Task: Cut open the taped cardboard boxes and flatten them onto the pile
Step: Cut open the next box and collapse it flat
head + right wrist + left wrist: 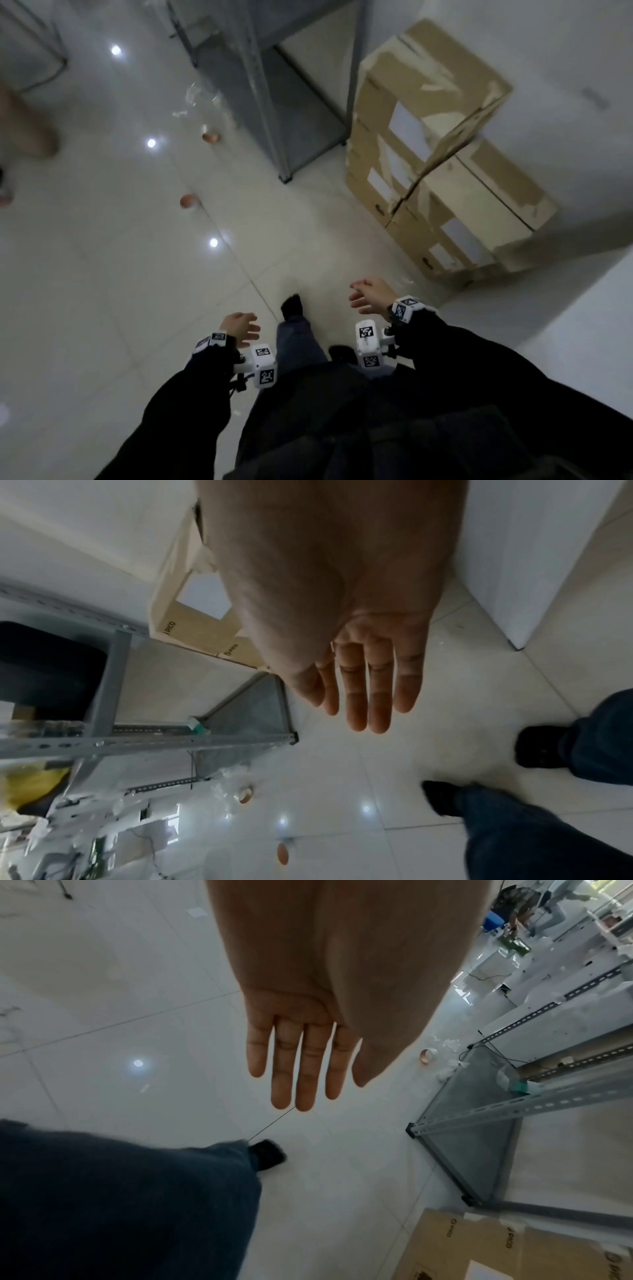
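Several taped brown cardboard boxes with white labels are stacked against the white wall at the upper right; a lower stack stands nearer me. Part of a box shows in the left wrist view and behind my palm in the right wrist view. My left hand hangs empty over the floor, its fingers straight. My right hand is also empty, fingers straight, a short way in front of the lower stack and not touching it. No cutting tool shows.
A grey metal shelving rack stands left of the boxes. Two brown tape rolls and clear plastic scraps lie on the glossy tiled floor. My dark shoe steps forward. Another person's leg is at the far left.
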Demonstrator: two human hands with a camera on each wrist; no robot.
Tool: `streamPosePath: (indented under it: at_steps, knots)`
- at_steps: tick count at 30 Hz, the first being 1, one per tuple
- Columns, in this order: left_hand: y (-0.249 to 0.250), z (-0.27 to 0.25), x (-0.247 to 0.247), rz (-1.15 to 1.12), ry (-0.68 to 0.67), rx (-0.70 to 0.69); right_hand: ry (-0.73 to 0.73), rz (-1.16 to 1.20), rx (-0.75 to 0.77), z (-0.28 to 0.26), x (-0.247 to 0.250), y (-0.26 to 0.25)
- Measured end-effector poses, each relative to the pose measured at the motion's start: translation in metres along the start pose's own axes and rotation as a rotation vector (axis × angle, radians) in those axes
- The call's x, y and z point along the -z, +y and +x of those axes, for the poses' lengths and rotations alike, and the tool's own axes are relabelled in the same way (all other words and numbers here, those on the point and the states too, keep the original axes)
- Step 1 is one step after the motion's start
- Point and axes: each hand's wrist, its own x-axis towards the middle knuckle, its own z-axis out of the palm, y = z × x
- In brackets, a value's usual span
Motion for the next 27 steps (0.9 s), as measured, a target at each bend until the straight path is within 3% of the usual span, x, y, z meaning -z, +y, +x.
streamPosePath:
  at_steps: [7, 12, 17, 19, 22, 25, 27]
  knots:
    - [0.149, 0.094, 0.044, 0.283, -0.035, -0.032, 0.249, 0.25, -0.11, 0.054, 0.02, -0.046]
    - [0.281, 0.114, 0.006, 0.442, -0.165, -0.166, 0.458, 0.546, -0.242, 0.074, 0.056, -0.054]
    - [0.423, 0.115, -0.077, 0.536, -0.197, -0.624, 0.657, 0.684, -0.127, 0.099, 0.122, -0.11]
    - [0.492, 0.11, -0.118, 0.568, -0.144, -0.836, 0.783, 0.786, -0.036, 0.119, 0.166, -0.15]
    - [0.556, 0.095, -0.152, 0.553, -0.037, -1.055, 0.925, 0.686, 0.084, 0.134, 0.203, -0.203]
    - [0.623, 0.1, -0.199, 0.515, -0.016, -0.992, 0.887, 0.702, 0.076, 0.161, 0.243, -0.257]
    - [0.651, 0.117, -0.223, 0.634, -0.015, -0.891, 0.855, 0.717, 0.046, 0.181, 0.262, -0.273]
